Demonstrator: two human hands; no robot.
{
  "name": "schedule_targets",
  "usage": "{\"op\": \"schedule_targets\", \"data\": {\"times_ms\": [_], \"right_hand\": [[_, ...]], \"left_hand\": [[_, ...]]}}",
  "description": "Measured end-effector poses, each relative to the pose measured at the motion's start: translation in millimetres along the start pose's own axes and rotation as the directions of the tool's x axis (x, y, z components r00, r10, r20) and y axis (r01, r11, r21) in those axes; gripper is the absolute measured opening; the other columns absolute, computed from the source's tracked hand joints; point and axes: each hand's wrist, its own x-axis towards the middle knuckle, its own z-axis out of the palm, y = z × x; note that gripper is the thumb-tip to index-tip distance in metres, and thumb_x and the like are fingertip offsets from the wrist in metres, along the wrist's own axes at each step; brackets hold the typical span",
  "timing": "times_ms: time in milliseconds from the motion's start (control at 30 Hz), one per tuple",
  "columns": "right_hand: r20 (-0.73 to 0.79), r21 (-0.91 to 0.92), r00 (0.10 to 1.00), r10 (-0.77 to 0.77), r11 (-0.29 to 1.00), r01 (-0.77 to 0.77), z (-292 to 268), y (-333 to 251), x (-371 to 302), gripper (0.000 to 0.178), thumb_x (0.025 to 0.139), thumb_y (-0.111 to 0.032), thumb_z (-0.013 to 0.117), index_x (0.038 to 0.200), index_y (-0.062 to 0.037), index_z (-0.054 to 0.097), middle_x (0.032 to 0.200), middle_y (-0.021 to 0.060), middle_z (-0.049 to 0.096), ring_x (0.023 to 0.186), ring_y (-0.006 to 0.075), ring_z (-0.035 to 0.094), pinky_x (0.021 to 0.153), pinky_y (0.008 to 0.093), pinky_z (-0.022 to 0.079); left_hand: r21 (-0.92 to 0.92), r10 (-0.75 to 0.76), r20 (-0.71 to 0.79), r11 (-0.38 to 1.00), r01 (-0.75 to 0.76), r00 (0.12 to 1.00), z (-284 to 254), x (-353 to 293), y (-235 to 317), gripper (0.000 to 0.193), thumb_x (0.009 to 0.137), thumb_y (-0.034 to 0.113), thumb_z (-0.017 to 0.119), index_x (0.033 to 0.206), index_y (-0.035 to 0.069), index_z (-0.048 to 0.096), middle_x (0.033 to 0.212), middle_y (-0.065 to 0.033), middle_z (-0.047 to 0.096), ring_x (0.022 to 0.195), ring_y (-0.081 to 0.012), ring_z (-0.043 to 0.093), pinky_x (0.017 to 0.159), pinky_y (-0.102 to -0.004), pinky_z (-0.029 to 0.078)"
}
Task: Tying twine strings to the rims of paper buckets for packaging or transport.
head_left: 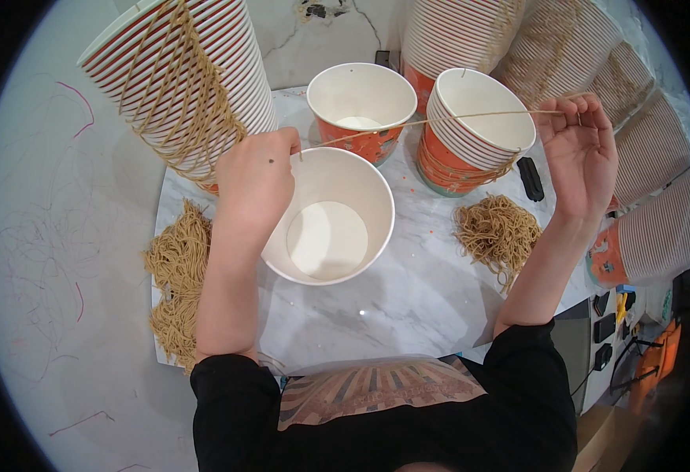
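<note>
A tan string (412, 123) runs taut between my two hands. My left hand (257, 182) is closed on one end, at the rim of an open white paper bucket (345, 250) in front of me. Farther right, my right hand (579, 149) is raised, pinching the other end between thumb and fingers. Beneath the string, a short nested stack of orange-and-white paper buckets (456, 153) has string looped around it. Another orange-patterned paper bucket (358, 98) stands behind the near one.
A tall leaning stack of paper buckets (183, 86) draped with string rises at the far left. Piles of loose string (178, 283) lie on the marble-patterned table (376, 330); a smaller string heap (499, 234) lies right, near a black object (530, 179). Bagged bucket stacks (565, 47) line the right.
</note>
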Motion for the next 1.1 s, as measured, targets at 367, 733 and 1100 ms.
{"op": "schedule_targets", "data": {"times_ms": [367,733,1100], "right_hand": [[0.026,-0.865,0.938,0.344,0.478,-0.151,51,40,-23,0.022,0.099,-0.012,0.056,0.083,-0.0016,0.067,0.082,-0.0003,0.067,0.072,0.0022,0.054,0.064,0.0200,0.041],[0.044,-0.813,0.922,0.385,0.550,-0.191,63,72,-38,0.014,0.097,-0.007,0.062,0.091,0.0041,0.069,0.083,0.0010,0.068,0.077,0.0037,0.058,0.068,0.0195,0.046],[0.091,-0.905,0.903,0.420,0.414,-0.101,65,65,-38,0.008,0.090,-0.009,0.076,0.094,-0.0024,0.072,0.068,-0.0097,0.040,0.062,0.0011,0.034,0.055,0.0223,0.025]], "left_hand": [[-0.468,0.186,-0.129,0.854,-0.225,0.974,-16,-15,28,0.020,0.095,0.009,0.067,0.113,0.003,0.071,0.110,-0.0078,0.075,0.087,-0.0201,0.072,0.068,-0.0319,0.054],[-0.955,0.403,0.290,0.178,0.236,0.868,-14,-22,55,0.021,0.095,0.005,0.072,0.113,-0.005,0.070,0.100,-0.0062,0.075,0.083,-0.0084,0.071,0.071,-0.0210,0.056],[-0.907,0.373,0.386,0.323,0.272,0.844,-39,-24,42,0.010,0.096,0.010,0.074,0.093,0.003,0.067,0.083,0.0084,0.062,0.073,0.0019,0.052,0.064,-0.0164,0.041]]}}
